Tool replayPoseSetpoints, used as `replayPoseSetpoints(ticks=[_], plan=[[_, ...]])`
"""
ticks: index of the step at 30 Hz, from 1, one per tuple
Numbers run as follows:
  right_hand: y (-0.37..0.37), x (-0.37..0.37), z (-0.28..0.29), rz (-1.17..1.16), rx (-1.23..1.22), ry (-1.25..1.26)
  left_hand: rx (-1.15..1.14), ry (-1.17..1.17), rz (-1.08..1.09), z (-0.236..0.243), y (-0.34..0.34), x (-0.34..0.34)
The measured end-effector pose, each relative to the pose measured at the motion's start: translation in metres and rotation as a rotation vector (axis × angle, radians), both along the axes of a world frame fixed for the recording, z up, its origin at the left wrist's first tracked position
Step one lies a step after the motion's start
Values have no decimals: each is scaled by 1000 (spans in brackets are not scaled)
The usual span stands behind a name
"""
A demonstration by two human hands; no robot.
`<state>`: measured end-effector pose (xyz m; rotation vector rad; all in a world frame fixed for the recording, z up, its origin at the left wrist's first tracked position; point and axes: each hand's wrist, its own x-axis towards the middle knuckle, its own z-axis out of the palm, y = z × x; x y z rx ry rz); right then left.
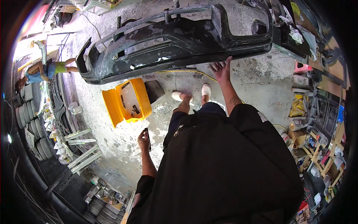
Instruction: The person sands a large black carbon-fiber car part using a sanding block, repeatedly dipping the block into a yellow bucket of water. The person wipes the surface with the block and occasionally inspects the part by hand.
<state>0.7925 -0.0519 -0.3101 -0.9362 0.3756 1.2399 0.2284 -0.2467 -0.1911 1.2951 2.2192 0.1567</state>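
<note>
A large black car bumper [164, 43] stretches across the far side, its dark surface streaked with grey, dusty patches. Spread fingers of my right hand [222, 71] reach up to its near lower edge on the right, with the fingertips at or against it. My left hand [143, 142] is out to the left, well away from the bumper, its fingers closed round a thin, dark, flat object [149, 139] seen almost edge-on; its kind cannot be made out. Beyond that hand, a yellow plastic container [143, 99] lies on the floor with small dark items by its pale inner panel.
A dark flat slab [154, 92] touches the container. A yellow hose [203, 74] runs along the floor near my feet. Another person [48, 70] is at the left beside stacked dark parts [31, 112]. Pale metal bars [85, 158] jut in there. Cluttered shelves [317, 149] line the right.
</note>
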Motion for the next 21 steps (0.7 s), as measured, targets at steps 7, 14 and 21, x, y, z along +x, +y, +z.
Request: replayPoseSetpoints(ticks=[7,14,21], plan=[[15,15,3,23,110,-86,0,-97,7,12,29,-11],[17,-30,13,-83,114,-22,215,-3,-115,57,138,-45],[9,-84,18,-161,-22,-138,430,-188,-185,103,307,-91]])
